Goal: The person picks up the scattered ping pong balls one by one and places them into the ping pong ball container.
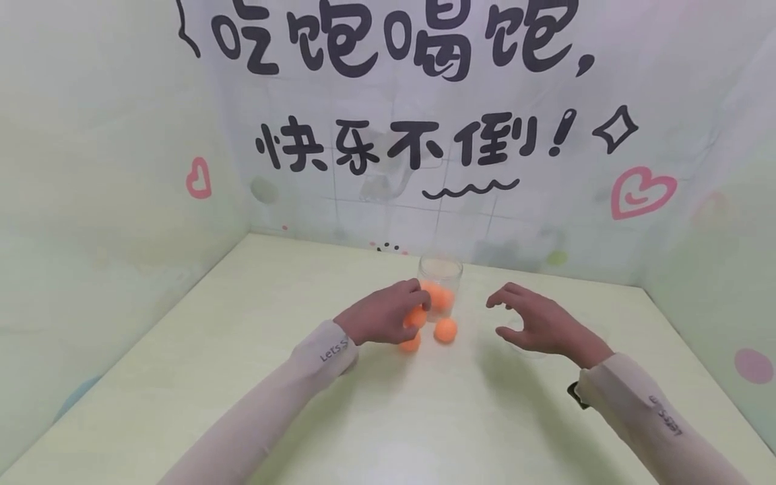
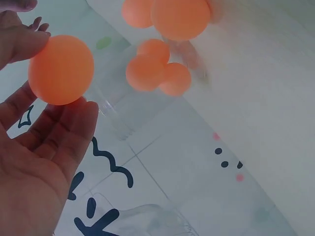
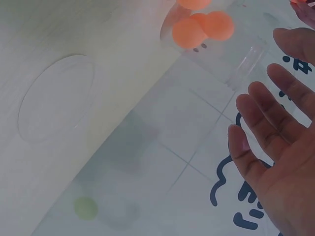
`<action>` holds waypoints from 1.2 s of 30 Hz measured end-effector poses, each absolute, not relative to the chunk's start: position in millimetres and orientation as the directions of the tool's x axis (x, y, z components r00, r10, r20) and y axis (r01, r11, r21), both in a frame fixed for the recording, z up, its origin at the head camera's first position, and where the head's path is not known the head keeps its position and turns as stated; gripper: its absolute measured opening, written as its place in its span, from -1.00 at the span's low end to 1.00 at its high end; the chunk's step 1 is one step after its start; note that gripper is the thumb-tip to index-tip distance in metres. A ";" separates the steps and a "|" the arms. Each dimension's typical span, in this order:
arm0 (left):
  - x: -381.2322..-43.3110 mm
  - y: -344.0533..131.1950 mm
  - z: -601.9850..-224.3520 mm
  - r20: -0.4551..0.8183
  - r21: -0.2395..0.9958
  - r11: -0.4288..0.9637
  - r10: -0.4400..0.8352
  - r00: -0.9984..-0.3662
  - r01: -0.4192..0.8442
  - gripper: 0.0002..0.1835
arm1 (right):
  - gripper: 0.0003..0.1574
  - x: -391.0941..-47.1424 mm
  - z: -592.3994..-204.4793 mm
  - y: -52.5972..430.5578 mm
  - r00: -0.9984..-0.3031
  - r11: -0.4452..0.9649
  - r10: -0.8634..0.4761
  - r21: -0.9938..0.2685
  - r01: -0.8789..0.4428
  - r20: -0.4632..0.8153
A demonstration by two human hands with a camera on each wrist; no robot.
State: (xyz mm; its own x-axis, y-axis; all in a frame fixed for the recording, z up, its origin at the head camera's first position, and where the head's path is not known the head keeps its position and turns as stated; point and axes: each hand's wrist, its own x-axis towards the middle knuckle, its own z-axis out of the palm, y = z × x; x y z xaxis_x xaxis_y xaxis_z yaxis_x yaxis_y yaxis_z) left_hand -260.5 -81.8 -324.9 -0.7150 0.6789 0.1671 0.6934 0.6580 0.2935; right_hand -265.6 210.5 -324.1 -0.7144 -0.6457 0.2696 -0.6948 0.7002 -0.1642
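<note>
My left hand [image 1: 380, 314] pinches an orange ball [image 2: 61, 70] between thumb and fingers, just in front of a clear jar [image 1: 453, 271]. Inside the upright, lidless jar lie 3 orange balls [image 2: 145, 72], gathered at its bottom. Two loose balls rest on the table before it: one ball [image 1: 445, 331] stands by the jar's foot, and another ball [image 1: 410, 344] is partly hidden below my left hand. To the right of the jar, my right hand [image 1: 545, 325] hovers with its fingers apart and relaxed, holding nothing.
A clear round disc, like a lid [image 3: 56, 98], lies flat on the table [image 1: 388, 417] below my right hand. Behind the jar rises a pale printed backdrop [image 1: 364, 222] with large black writing. Side panels [image 1: 121, 236] border the table left and right.
</note>
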 end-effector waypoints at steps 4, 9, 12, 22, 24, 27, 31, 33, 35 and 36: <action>-260.7 -80.5 -323.6 0.159 0.299 0.658 0.679 -0.716 0.691 -0.72 | -0.61 -272.5 -321.2 207.1 -0.714 0.705 -0.643 -0.150 -0.693 0.277; -265.3 -77.7 -318.5 0.180 0.290 0.659 0.675 -0.716 0.694 -0.69 | -0.60 -280.1 -316.6 204.0 -0.724 0.711 -0.632 -0.165 -0.684 0.278; -275.0 -74.4 -308.7 0.195 0.294 0.671 0.655 -0.730 0.681 -0.65 | -0.60 -281.6 -316.2 203.7 -0.733 0.714 -0.626 -0.182 -0.676 0.266; -323.9 -59.1 -272.4 0.389 0.257 0.646 0.612 -0.689 0.719 -0.72 | -0.60 -279.2 -319.3 202.6 -0.733 0.709 -0.629 -0.198 -0.677 0.259; -329.9 -55.0 -269.5 0.394 0.252 0.645 0.612 -0.685 0.722 -0.74 | -0.60 -278.2 -319.7 202.5 -0.731 0.705 -0.630 -0.202 -0.680 0.260; -337.7 -49.7 -266.9 0.381 0.250 0.656 0.609 -0.695 0.712 -0.74 | -0.61 -277.1 -319.4 202.6 -0.733 0.706 -0.628 -0.205 -0.678 0.260; -347.8 -45.6 -265.7 0.330 0.259 0.697 0.586 -0.740 0.668 -0.73 | -0.61 -276.3 -318.5 203.8 -0.737 0.711 -0.624 -0.201 -0.674 0.260; -352.4 -44.0 -265.3 0.307 0.260 0.717 0.573 -0.760 0.646 -0.71 | -0.61 -275.9 -318.1 204.8 -0.736 0.711 -0.624 -0.198 -0.674 0.262; -355.3 -42.3 -264.4 0.292 0.258 0.731 0.564 -0.772 0.632 -0.70 | -0.60 -275.8 -317.9 206.5 -0.735 0.713 -0.624 -0.193 -0.675 0.265; -356.4 -41.4 -263.8 0.288 0.258 0.735 0.562 -0.776 0.628 -0.70 | -0.61 -275.8 -317.7 207.4 -0.736 0.714 -0.623 -0.190 -0.674 0.266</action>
